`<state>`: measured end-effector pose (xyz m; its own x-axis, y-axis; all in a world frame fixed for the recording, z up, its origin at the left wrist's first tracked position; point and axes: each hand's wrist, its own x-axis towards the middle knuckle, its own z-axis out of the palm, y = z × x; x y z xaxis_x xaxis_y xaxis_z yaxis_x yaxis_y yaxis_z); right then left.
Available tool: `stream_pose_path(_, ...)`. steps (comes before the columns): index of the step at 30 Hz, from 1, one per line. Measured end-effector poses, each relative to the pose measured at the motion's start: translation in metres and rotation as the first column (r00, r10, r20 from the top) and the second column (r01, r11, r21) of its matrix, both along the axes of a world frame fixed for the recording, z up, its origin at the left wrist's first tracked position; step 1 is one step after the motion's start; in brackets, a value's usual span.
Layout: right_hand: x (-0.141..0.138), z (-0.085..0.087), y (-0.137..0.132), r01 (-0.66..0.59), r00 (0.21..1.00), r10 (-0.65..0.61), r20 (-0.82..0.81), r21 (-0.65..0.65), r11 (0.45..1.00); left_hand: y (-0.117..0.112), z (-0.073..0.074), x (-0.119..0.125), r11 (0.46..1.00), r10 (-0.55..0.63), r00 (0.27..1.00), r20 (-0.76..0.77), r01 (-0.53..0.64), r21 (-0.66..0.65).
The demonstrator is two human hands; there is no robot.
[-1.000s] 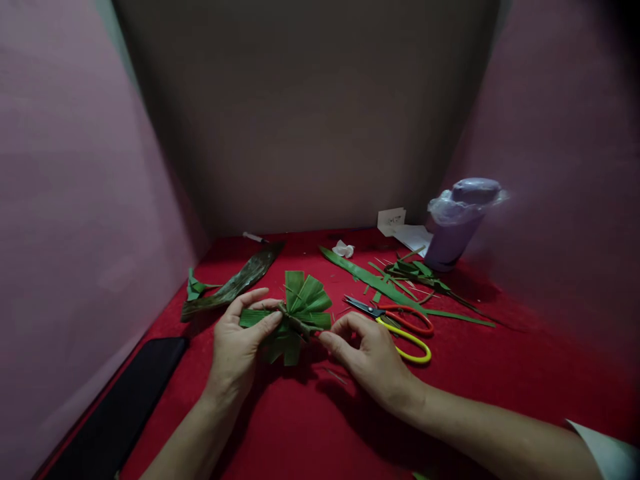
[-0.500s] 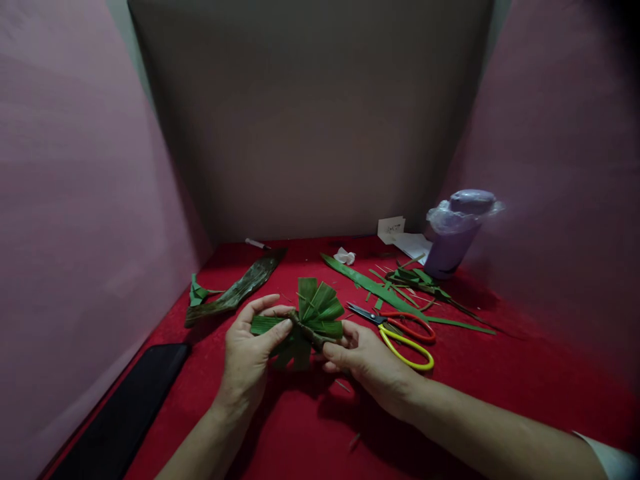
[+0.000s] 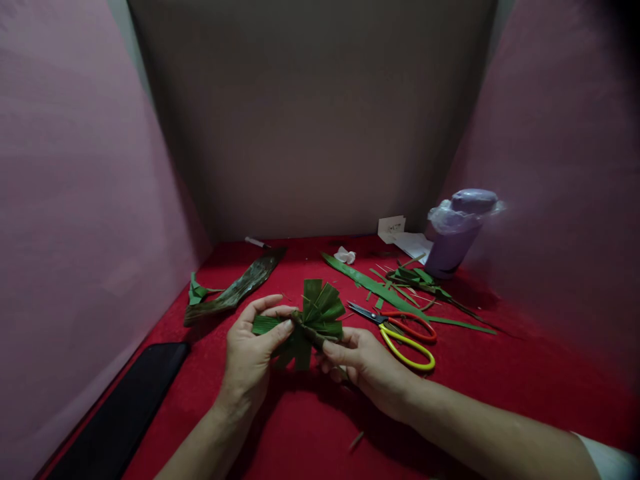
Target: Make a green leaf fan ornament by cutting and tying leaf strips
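Note:
Between my two hands is a green leaf piece (image 3: 323, 303) folded and fanned out into flat segments, with a brownish twisted strip at its middle. My left hand (image 3: 253, 350) pinches its left side, thumb pressed near the centre. With thumb and fingers my right hand (image 3: 363, 360) grips the brown strip (image 3: 316, 339) at the lower right; a dark end of it shows below those fingers. Just right of my right hand, scissors (image 3: 400, 330) with one red and one yellow handle loop lie on the red cloth, blades pointing left, slightly parted.
A long green leaf (image 3: 373, 283) and a heap of leaf scraps (image 3: 417, 277) lie at right. Behind them stands a purple bin (image 3: 450, 247) with a plastic liner. A dried leaf (image 3: 240, 287) and a small folded green leaf (image 3: 197, 291) are left, beyond a black flat object (image 3: 125, 407).
My right hand's fingers have shifted slightly, and the strip's dark end now shows below them. The fanned leaf piece has turned a little. My left hand is almost still.

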<state>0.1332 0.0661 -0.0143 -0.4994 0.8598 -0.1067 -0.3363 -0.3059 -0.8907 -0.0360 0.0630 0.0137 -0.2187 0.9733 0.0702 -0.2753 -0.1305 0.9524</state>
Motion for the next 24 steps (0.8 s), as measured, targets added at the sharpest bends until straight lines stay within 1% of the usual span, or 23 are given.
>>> stream_pose_path(3, 0.0003, -0.0017, 0.0004, -0.034, 0.999, 0.034, -0.024, 0.009, 0.999, -0.0004, 0.0005, -0.002, 1.0, 0.002, 1.0, 0.009, -0.002, -0.01)
stream_pose_path(7, 0.001, -0.003, 0.0, -0.049, 0.998, 0.05, -0.047, 0.013, 0.999, -0.0015, 0.0028, -0.0032, 1.0, 0.015, 1.0, 0.014, -0.015, -0.007)
stream_pose_path(11, 0.0015, -0.0035, -0.0006, -0.063, 0.997, 0.062, -0.037, -0.025, 0.998, -0.0019, 0.0045, -0.0021, 1.0, 0.014, 1.0, 0.013, -0.014, 0.0)
stream_pose_path(14, 0.0017, -0.0046, -0.0008, -0.041, 0.999, 0.041, -0.016, -0.033, 0.999, -0.0025, 0.0043, -0.0016, 1.0, 0.021, 1.0, 0.007, -0.021, -0.003)
stream_pose_path(19, 0.0015, -0.0043, -0.0006, 0.004, 0.999, -0.004, 0.04, 0.013, 1.0, -0.004, 0.0029, -0.0023, 1.0, 0.026, 1.0, -0.008, -0.026, -0.01)
stream_pose_path(24, -0.0001, 0.0018, -0.002, 0.035, 0.996, -0.033, 0.08, -0.023, 0.999, -0.0045, 0.0034, -0.002, 0.999, 0.037, 0.999, -0.014, -0.037, -0.004)
